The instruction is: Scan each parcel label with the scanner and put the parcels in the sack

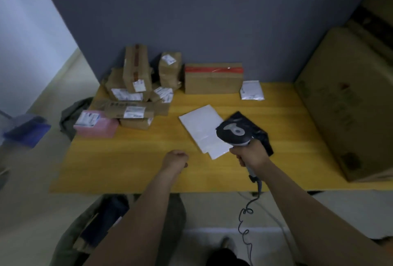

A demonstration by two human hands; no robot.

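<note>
Your right hand (252, 156) grips the scanner (234, 133) by its handle. The scanner's head is above the right edge of a white parcel (202, 129) lying flat on the table (127, 163). A black parcel (262, 138) lies just beside it. Your left hand (175, 159) has its fingers curled, holding nothing. More parcels (136, 93) are piled at the back left.

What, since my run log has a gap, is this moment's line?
right hand grips scanner over black parcel | left hand curled, empty | parcels piled rear-left
</note>
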